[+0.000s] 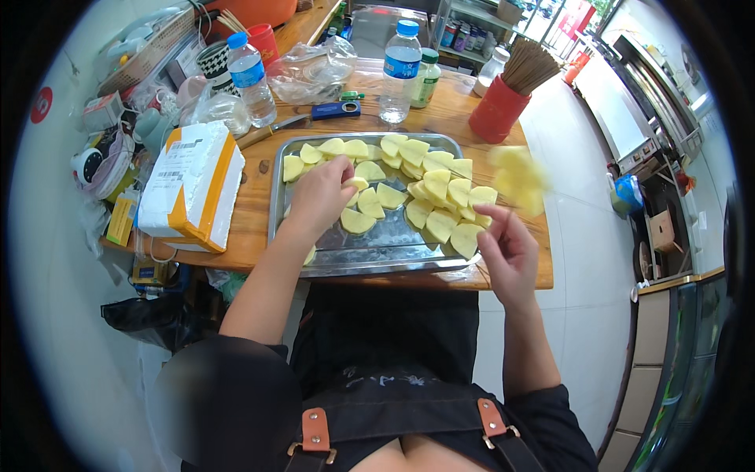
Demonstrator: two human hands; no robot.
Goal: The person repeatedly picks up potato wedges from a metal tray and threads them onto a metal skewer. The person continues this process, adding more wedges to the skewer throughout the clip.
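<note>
A shallow metal tray (365,265) lies on the wooden table, holding loose potato slices (370,203) at the left and middle. Overlapping slices (442,194) are grouped at its right, with thin sticks among them. My left hand (321,192) reaches over the tray's left part, a potato slice between its thumb and fingers. At the tray's right edge is my right hand (510,253), its thumb and forefinger curled close together beside the slices; whether they pinch a thin stick is unclear. Blurred yellow slices (519,177) appear just beyond it, above the table's right edge.
Behind the tray stand two water bottles (401,76) (250,82), a green-capped bottle (426,79) and a red holder (498,115) full of thin sticks. A knife (277,128) and a blue box (336,110) lie near the rim. A taped foam box (191,183) sits left.
</note>
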